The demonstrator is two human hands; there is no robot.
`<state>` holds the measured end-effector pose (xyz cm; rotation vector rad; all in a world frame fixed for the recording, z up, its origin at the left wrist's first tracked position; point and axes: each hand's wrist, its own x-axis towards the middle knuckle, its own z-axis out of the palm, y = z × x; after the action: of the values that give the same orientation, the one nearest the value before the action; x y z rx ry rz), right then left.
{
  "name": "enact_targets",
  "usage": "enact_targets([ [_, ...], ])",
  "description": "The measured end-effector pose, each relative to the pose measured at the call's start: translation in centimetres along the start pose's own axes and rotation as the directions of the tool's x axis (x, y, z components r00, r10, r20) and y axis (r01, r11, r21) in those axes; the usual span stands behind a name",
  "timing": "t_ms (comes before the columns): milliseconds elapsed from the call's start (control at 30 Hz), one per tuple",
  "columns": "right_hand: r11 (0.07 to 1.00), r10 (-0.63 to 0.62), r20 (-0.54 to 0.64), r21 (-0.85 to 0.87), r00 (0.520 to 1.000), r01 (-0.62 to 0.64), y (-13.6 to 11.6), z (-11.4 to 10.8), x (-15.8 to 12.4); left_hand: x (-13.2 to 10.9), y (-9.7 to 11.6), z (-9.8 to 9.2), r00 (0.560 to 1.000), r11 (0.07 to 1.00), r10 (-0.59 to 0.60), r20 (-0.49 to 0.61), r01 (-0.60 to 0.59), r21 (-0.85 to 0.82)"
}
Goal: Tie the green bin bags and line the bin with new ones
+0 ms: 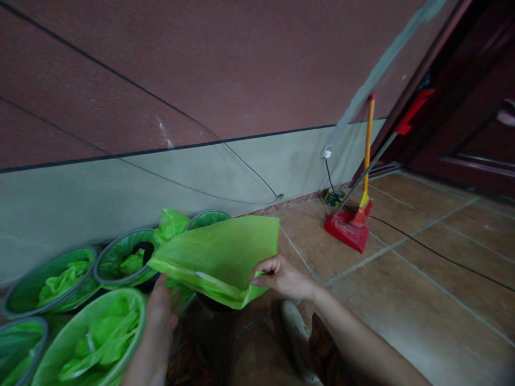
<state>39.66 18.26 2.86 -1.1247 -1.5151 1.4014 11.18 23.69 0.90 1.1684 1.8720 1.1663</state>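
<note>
A light green plastic bag [225, 252] is spread out in the air in front of me. My right hand [277, 273] pinches its near right edge between thumb and fingers. Close below the bag's left corner is my left hand [159, 305], blurred, its thumb raised apart from the fingers. Whether that thumb touches the plastic is hard to make out. Round bins lined with green bags stand on the left: a near bin [137, 327], a back left bin [12, 300] and a middle bin [102, 276]. Another bin [209, 217] is partly hidden behind the held bag.
A red dustpan [346, 233] and a broom with a yellow handle [367, 150] stand by the wall [241, 166]. Beside them is a small round container [333, 198]. A black cable [426, 249] crosses the tiled floor [402, 300]. My shoe [295, 327] shows below.
</note>
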Motion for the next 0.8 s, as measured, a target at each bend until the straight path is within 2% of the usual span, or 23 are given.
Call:
enact_targets([
  [33,1.000,0.007,0.010,0.004,1.000,-0.007,0.2,0.6,0.2,-0.6,-0.1,0.7,0.958,0.962,-0.242,0.152,0.258,-0.094],
  [67,1.000,0.023,0.038,0.005,0.999,-0.023,0.5,1.2,0.3,-1.1,-0.1,1.4,0.871,0.866,-0.413,0.267,0.466,-0.180],
  [100,0.999,0.046,0.081,0.000,0.996,-0.046,0.7,1.8,0.3,-1.5,0.0,2.0,0.802,0.772,-0.494,0.336,0.582,-0.256],
  [133,0.997,0.074,0.129,-0.018,0.989,-0.072,0.9,2.5,0.3,-1.7,0.1,2.5,0.757,0.698,-0.520,0.396,0.643,-0.315],
  [200,0.988,0.136,0.225,-0.107,0.965,-0.114,1.3,3.8,0.1,-1.8,0.5,3.0,0.778,0.674,-0.489,0.395,0.625,-0.395],
  [267,0.967,0.206,0.335,-0.216,0.919,-0.138,1.6,4.7,-0.1,-1.5,0.8,3.1,0.817,0.684,-0.489,0.306,0.577,-0.446],
  [300,0.955,0.247,0.404,-0.254,0.881,-0.151,1.6,4.9,-0.2,-1.3,1.0,3.0,0.835,0.684,-0.495,0.241,0.546,-0.484],
  [367,0.938,0.314,0.525,-0.301,0.791,-0.173,1.6,5.0,-0.2,-1.3,1.6,2.8,0.882,0.685,-0.457,0.117,0.433,-0.586],
  [400,0.932,0.331,0.547,-0.315,0.769,-0.178,1.5,4.8,-0.1,-1.3,2.0,2.6,0.911,0.688,-0.404,0.076,0.358,-0.631],
  [433,0.930,0.329,0.533,-0.325,0.780,-0.171,1.4,4.4,0.1,-1.4,2.4,2.4,0.938,0.691,-0.342,0.054,0.290,-0.662],
  [467,0.930,0.307,0.482,-0.335,0.821,-0.151,1.3,4.0,0.3,-1.4,2.8,2.2,0.959,0.695,-0.280,0.049,0.238,-0.679],
  [533,0.926,0.218,0.283,-0.364,0.934,-0.106,1.1,2.9,0.9,-1.4,3.8,1.5,0.977,0.705,-0.203,0.065,0.192,-0.683],
  [567,0.916,0.172,0.164,-0.389,0.971,-0.097,1.1,2.3,1.2,-1.3,4.3,1.0,0.980,0.711,-0.182,0.087,0.192,-0.676],
  [600,0.900,0.139,0.043,-0.422,0.989,-0.109,1.0,1.7,1.5,-1.2,4.7,0.5,0.980,0.716,-0.164,0.116,0.199,-0.669],
  [700,0.838,0.103,-0.240,-0.502,0.965,-0.214,0.9,0.0,2.3,-1.1,5.9,-1.2,0.967,0.717,-0.120,0.224,0.240,-0.655],
  [733,0.823,0.099,-0.290,-0.514,0.952,-0.242,1.0,-0.5,2.4,-1.2,6.1,-1.7,0.965,0.716,-0.108,0.239,0.242,-0.655],
  [800,0.804,0.100,-0.360,-0.520,0.928,-0.288,1.0,-1.1,2.7,-1.7,6.2,-2.6,0.975,0.733,-0.089,0.203,0.202,-0.649],
])
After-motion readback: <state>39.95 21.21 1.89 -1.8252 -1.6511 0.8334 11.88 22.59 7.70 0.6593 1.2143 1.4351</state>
